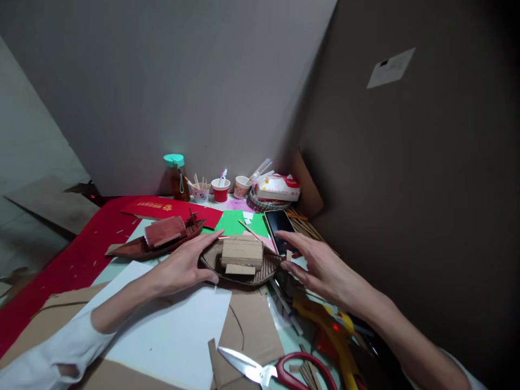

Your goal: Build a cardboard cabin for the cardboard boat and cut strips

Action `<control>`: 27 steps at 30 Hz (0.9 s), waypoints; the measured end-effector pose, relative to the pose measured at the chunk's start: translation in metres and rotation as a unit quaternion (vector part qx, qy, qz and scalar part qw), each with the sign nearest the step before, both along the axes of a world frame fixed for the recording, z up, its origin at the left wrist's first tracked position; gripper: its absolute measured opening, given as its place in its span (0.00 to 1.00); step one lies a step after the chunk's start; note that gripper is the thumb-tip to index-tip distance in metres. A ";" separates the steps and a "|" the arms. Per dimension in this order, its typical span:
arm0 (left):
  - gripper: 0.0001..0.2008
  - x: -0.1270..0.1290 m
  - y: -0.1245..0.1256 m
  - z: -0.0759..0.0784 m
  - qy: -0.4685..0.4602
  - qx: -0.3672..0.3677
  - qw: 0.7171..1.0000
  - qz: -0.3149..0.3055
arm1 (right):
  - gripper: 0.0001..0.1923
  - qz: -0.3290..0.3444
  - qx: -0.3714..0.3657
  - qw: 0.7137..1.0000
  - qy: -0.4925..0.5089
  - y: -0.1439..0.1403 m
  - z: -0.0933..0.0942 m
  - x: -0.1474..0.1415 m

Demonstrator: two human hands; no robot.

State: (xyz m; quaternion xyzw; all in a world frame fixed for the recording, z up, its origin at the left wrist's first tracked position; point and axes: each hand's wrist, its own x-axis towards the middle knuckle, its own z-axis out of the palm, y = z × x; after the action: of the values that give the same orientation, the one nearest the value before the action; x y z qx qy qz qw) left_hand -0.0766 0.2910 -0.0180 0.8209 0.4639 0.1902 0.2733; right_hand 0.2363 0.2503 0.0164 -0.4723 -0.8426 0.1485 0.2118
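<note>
A brown cardboard model boat with a box-shaped cabin lies in the middle of the table. My left hand grips its left end, thumb in front and fingers behind. My right hand is at the boat's right tip with thumb and fingers apart; whether it touches the tip I cannot tell. Just behind that hand a phone lies with its dark screen up. To the left stands a second model boat, painted reddish brown, with a covered cabin.
Red-handled scissors lie open at the front, near a yellow glue gun with a red light. White paper and cardboard cover the front. Behind are a bottle, paper cups and a tissue pack against the walls.
</note>
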 end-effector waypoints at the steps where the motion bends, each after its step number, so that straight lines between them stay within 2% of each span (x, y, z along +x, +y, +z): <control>1: 0.43 0.000 0.000 0.000 -0.003 0.002 1.000 0.001 | 0.23 -0.018 -0.005 1.000 0.006 -0.002 -0.001 0.000; 4: 0.35 0.000 -0.002 -0.001 -0.009 0.014 1.000 0.000 | 0.18 -0.041 -0.022 0.999 0.024 -0.003 -0.006 -0.004; 9: 0.28 0.002 -0.005 -0.004 -0.013 0.037 0.999 0.009 | 0.10 -0.034 -0.044 0.997 0.045 0.002 -0.019 -0.010; 13: 0.26 0.003 -0.013 0.002 -0.020 0.053 0.998 0.018 | 0.12 -0.025 -0.049 0.996 0.076 0.007 -0.021 -0.005; 17: 0.26 -0.005 -0.023 0.021 -0.030 0.063 0.997 0.037 | 0.16 -0.004 -0.053 0.994 0.100 0.009 -0.003 -0.003; 20: 0.29 -0.022 -0.032 0.039 -0.043 0.073 0.995 0.055 | 0.16 0.026 -0.056 0.992 0.109 0.016 0.017 -0.013; 23: 0.31 -0.050 -0.038 0.053 -0.061 0.090 0.990 0.088 | 0.12 0.063 -0.060 0.990 0.114 0.031 0.035 -0.039; 27: 0.33 -0.098 -0.035 0.067 -0.085 0.106 0.983 0.123 | 0.10 0.116 -0.054 0.986 0.102 0.066 0.050 -0.090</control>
State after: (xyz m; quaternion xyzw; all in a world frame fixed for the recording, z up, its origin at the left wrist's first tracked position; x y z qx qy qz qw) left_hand -0.1744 0.2564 0.0494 0.7626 0.5139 0.3395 0.1977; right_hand 0.1468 0.3161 0.0667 -0.3641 -0.8564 0.2649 0.2525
